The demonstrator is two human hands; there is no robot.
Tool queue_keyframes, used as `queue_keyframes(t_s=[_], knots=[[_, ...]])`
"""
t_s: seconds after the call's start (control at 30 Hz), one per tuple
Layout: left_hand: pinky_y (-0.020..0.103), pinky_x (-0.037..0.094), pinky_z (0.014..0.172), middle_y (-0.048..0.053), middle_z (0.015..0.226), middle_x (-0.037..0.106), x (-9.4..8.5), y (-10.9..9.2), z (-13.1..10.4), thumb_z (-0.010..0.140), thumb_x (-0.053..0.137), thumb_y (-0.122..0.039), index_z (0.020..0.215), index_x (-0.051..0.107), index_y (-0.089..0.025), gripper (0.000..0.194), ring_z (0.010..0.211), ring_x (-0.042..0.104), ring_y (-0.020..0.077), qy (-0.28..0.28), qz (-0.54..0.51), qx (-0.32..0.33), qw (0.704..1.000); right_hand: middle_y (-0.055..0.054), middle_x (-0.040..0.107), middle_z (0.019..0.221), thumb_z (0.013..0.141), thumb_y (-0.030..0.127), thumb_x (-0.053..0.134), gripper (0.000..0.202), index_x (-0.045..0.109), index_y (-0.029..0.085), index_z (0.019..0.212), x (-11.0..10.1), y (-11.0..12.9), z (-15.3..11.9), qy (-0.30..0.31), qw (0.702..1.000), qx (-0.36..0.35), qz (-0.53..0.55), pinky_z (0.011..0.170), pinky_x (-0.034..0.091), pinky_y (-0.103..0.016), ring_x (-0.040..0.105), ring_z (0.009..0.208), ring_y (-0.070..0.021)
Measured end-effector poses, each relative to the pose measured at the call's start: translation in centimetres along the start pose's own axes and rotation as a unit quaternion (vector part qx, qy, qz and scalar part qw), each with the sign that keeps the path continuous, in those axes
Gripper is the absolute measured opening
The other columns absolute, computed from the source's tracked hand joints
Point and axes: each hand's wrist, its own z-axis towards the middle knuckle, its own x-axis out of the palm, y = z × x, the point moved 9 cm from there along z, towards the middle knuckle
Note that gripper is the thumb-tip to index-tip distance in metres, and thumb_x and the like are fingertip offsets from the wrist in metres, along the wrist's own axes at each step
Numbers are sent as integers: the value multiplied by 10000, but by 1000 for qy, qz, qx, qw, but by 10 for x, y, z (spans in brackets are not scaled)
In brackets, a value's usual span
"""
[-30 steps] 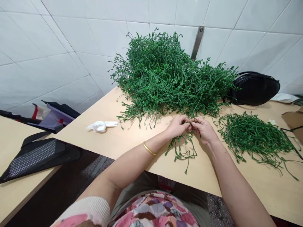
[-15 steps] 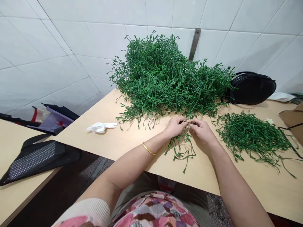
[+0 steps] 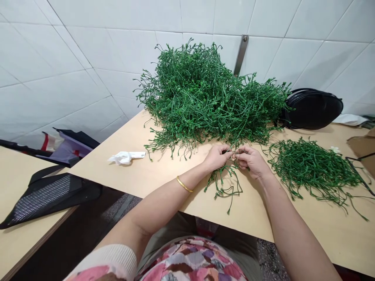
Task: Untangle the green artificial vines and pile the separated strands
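Note:
A large heap of green artificial stems [image 3: 205, 93] lies against the wall at the back of the table. In front of it my left hand [image 3: 218, 158] is closed on some green stems, and several stems [image 3: 224, 183] hang down from it onto the wood. My right hand [image 3: 249, 159] meets it fingertip to fingertip, pinching a thin stem; its lower fingers are curled, with a bit of green beneath them. To the right lies a smaller, flatter pile of green stems [image 3: 313, 168].
A crumpled white tissue [image 3: 123, 157] lies on the table [image 3: 117, 179] at the left. At the back right stands a black round bag [image 3: 315, 108], with brown cardboard [image 3: 363, 148] nearer the right edge. A black mesh bag [image 3: 43, 197] rests on another table at the far left.
My right hand has turned slightly, so that its curled lower fingers show more, and it has shifted a little to the right. My left hand has hardly moved.

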Motion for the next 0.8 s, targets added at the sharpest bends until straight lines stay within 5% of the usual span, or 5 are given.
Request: queue_keyframes(t_s=[0.23,0.4,0.53,0.67,0.8], knots=[[225,244,542,-49,554,393,-3,4,-1,740,520,-222,612,512,-146,149,552,329,75,-7,-9,-23,1000,67,429,463,570,434,747,330,563,173,650,-3,0,3,19,989,-48,-136,380,168,-205,293,391,-38],[221,252,540,-62,538,347,10,-5,0,769,528,-280,608,463,-156,213,531,303,68,13,-48,-24,999,70,390,458,568,480,729,354,532,187,598,-18,5,14,-52,990,-92,-96,394,187,-221,273,400,-49],[220,251,543,-60,534,336,11,-10,-4,759,528,-244,587,448,-154,210,530,294,64,13,-64,-15,998,78,367,462,605,529,674,368,483,215,631,-51,10,16,-172,978,-100,-60,394,191,-233,257,389,-66],[221,270,541,-46,564,387,1,-7,-7,756,545,-281,602,483,-152,211,541,337,67,-1,-98,-23,995,61,362,490,735,563,562,366,494,215,646,-78,56,-16,-272,923,-203,-181,434,226,-250,287,441,-90],[225,280,532,-32,577,421,-18,-6,-6,750,583,-329,581,544,-138,258,548,357,70,-70,-137,-50,987,27,387,505,825,524,475,379,559,207,637,-80,106,-55,-321,807,-265,-418,513,280,-278,345,502,-120]])
